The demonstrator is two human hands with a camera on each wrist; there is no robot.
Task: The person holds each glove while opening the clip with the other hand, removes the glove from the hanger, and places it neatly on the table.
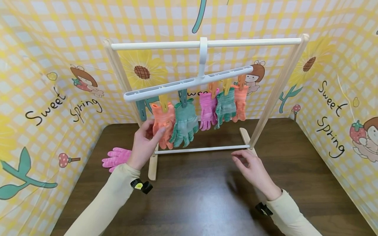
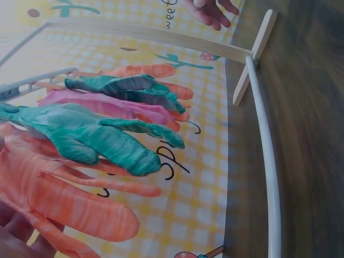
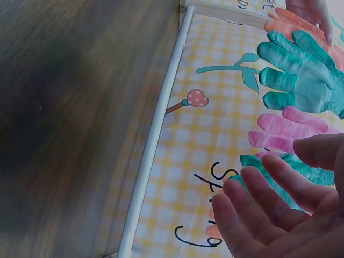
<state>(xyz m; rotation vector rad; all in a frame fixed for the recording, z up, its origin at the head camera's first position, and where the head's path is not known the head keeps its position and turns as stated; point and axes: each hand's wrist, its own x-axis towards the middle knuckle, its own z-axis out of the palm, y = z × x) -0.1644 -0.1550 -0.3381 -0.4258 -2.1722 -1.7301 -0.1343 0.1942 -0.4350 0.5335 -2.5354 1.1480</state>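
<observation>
My left hand (image 1: 143,142) is at an orange glove (image 1: 165,123), thumb in front and fingers behind its edge, lightly holding it. A yellow clothespin (image 1: 163,102) clips that glove to a white hanger (image 1: 177,86), which slants down toward the left. Beside it hang a green glove (image 1: 186,123), a pink glove (image 1: 208,108), a second green glove (image 1: 226,104) and another orange glove (image 1: 240,101). At the hanger's left end, a teal clothespin (image 1: 141,109) bears no glove. Low on the right, my right hand (image 3: 279,209) is held off the gloves with loosely bent fingers, holding nothing.
The hanger hooks over the top white rod (image 1: 159,46) of a wooden-sided rack (image 1: 274,88). A lower white bar (image 1: 200,149) joins its feet. Left of the rack, a pink glove (image 1: 115,158) lies on the dark table (image 1: 192,200). Yellow checked cloth (image 1: 44,65) surrounds the table.
</observation>
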